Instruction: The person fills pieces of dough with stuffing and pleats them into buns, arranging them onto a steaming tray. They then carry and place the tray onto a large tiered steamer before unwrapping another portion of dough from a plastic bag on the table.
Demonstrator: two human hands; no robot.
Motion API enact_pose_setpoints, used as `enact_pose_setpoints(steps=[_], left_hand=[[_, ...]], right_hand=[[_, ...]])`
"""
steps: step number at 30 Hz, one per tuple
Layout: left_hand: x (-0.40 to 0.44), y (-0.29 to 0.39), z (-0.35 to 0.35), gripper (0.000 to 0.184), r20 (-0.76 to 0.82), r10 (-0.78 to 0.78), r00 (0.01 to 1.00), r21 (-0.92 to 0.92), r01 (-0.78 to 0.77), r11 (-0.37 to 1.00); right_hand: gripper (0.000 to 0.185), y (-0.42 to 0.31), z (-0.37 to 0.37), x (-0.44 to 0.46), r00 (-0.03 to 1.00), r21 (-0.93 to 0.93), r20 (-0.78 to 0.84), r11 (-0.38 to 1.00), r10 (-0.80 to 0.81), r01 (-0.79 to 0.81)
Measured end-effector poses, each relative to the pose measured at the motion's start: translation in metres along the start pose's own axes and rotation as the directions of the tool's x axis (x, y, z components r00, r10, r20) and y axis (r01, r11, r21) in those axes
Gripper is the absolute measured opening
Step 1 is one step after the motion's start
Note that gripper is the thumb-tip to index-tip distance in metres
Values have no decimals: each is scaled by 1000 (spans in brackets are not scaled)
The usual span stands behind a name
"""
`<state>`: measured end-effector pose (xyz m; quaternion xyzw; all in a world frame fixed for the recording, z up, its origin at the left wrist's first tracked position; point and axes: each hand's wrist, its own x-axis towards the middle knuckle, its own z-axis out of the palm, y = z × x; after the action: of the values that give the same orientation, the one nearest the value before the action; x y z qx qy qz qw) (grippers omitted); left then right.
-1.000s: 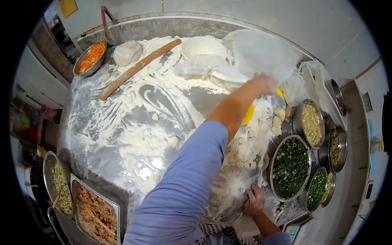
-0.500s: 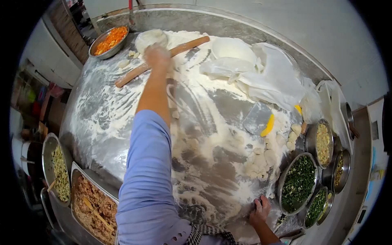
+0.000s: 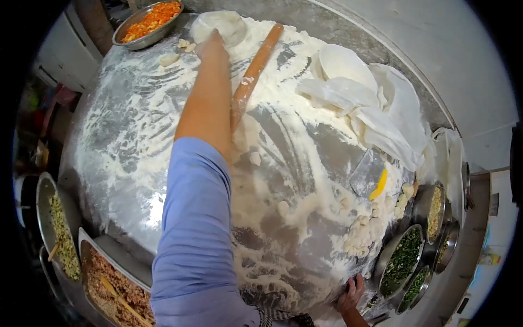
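My left hand (image 3: 212, 48) reaches across the floured table to the near edge of a pale round of dough (image 3: 220, 27). Its fingers are mostly hidden, so their grip on the dough is unclear. Just right of that forearm lies a long wooden rolling pin (image 3: 256, 73), slanted, with nothing holding it. Small dough pieces (image 3: 186, 45) sit left of the hand. At the lower right, my right hand (image 3: 351, 293) rests on the tabletop near its front edge, fingers apart, with nothing in it. Closest to it are a cluster of small dough pieces (image 3: 366, 234) and a bowl of chopped greens (image 3: 402, 261).
A bowl of shredded orange filling (image 3: 150, 24) stands far left. At near left are a bowl of pale green filling (image 3: 64, 234) and a meat-filling tray (image 3: 117, 256). White cloth (image 3: 392, 117), a yellow-handled scraper (image 3: 370, 173) and several filling bowls (image 3: 430, 212) line the right side.
My left hand has left the rolling pin and moved to the dough. The pin has swung to a steeper slant, right of the forearm. The whole view has shifted; my right hand stays on the table.
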<state>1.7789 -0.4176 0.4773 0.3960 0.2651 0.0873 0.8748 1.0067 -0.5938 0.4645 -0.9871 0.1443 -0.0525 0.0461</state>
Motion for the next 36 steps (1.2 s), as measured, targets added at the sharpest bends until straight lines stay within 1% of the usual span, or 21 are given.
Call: enact_pose_setpoints(steps=[2, 3, 6, 8, 9, 11, 13, 14, 16, 17, 18, 20, 22, 23, 26, 28, 29, 32, 33, 36], left_hand=[[-5, 8, 0, 30, 131, -109, 985, -126, 125, 984], [1, 8, 5, 30, 183, -137, 974, -135, 163, 977], [-1, 3, 25, 30, 118, -139, 983, 67, 132, 989], [-22, 7, 36, 29, 95, -145, 985, -73, 152, 986], [-31, 8, 40, 28, 83, -147, 986, -142, 158, 977], [-17, -3, 34, 25, 177, -101, 979, -123, 124, 985], [-5, -12, 29, 24, 271, -54, 961, -102, 84, 991], [-11, -8, 34, 24, 194, -81, 978, -163, 113, 980], [-26, -3, 40, 24, 37, -157, 987, -282, 161, 946], [-24, -1, 38, 20, 151, -185, 971, -191, 212, 959], [-26, -2, 39, 19, 150, -229, 962, -35, 237, 971], [-31, 2, 42, 18, 128, -316, 940, 272, 273, 923], [14, -27, 52, 17, 47, -234, 971, 229, 217, 949], [11, -27, 52, 17, 27, -209, 978, 184, 200, 962], [-5, -19, 46, 17, 9, -166, 986, 0, 166, 986], [29, -37, 47, 23, 133, -192, 972, -111, 207, 972], [28, -35, 46, 26, 195, -197, 961, -168, 231, 958], [12, -37, 43, 23, 293, -311, 904, -14, 330, 944], [5, -37, 45, 19, 309, -320, 895, 69, 315, 947], [7, -50, 56, 16, 287, -445, 848, 37, 454, 890]], right_hand=[[38, -7, -3, 8, 998, -2, -59, 1000, -22, 22], [38, -6, -2, 7, 998, -12, -54, 1000, -22, 22], [38, -4, -1, 6, 999, -18, -45, 1000, -13, 13], [38, -6, -4, 6, 999, 1, -47, 1000, 4, -4], [39, -4, -4, 4, 1000, -2, -18, 1000, 3, -3], [42, 1, -2, -1, 999, -5, 34, 1000, 0, 0], [39, -2, -1, -2, 1000, -19, -20, 1000, 22, -22], [38, -4, -1, 1, 998, -26, -49, 999, 30, -31], [37, -9, -7, 7, 998, -7, -54, 1000, 20, -20], [37, -10, -10, 10, 999, 3, -53, 1000, 15, -15], [37, -10, -9, 11, 998, 13, -63, 1000, 4, -3], [37, -10, -9, 12, 996, 30, -85, 999, -19, 21], [36, -9, -9, 11, 999, 30, -49, 1000, 6, -5], [36, -9, -9, 12, 999, 31, -30, 999, 18, -17], [35, -10, -7, 15, 998, 45, -66, 999, 16, -13], [35, -9, -5, 13, 998, 41, -63, 999, 0, 2], [35, -7, -6, 13, 998, 36, -64, 999, -11, 13], [36, -5, -3, 10, 997, -4, -71, 1000, -20, 20], [37, -4, -4, 9, 998, -6, -53, 1000, -23, 23], [41, -2, -4, 7, 1000, -12, -11, 1000, -17, 17]])
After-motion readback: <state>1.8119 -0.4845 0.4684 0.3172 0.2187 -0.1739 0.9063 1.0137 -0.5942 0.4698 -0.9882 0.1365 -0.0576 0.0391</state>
